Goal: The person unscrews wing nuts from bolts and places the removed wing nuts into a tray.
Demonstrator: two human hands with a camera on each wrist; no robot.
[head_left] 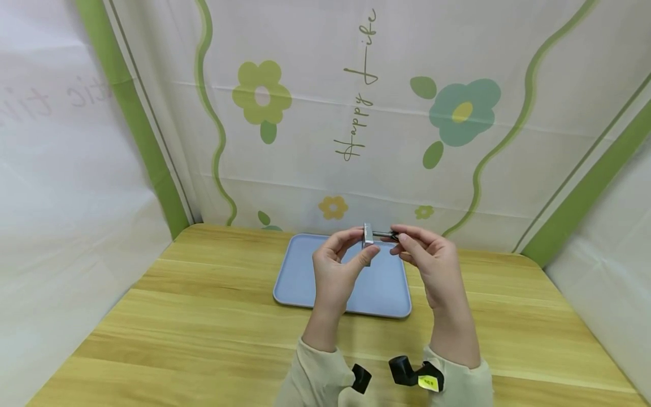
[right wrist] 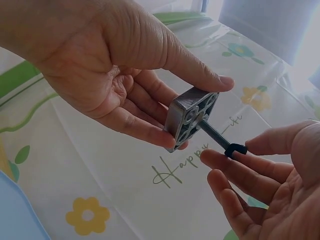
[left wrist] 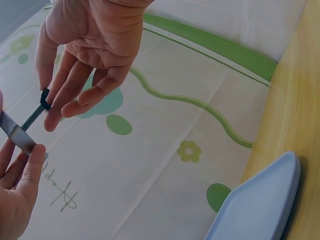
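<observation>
My left hand (head_left: 333,271) grips a small silver metal block (head_left: 368,234) by its edges, above the tray. A threaded bolt (right wrist: 214,134) stands out from the block's face, its inner end at a hole near the middle. Recessed round shapes show on that face in the right wrist view. My right hand (head_left: 434,263) pinches the bolt's black head (right wrist: 236,149) between thumb and forefinger, with the other fingers loosely bent below. In the left wrist view the block (left wrist: 20,138) is partly cut off at the frame's edge.
A light blue tray (head_left: 300,277) lies on the wooden table (head_left: 203,322), under and behind the hands. White curtains (head_left: 305,169) with flowers and green bands stand behind the table and at both sides. Black wrist camera mounts (head_left: 402,370) sit at the sleeves.
</observation>
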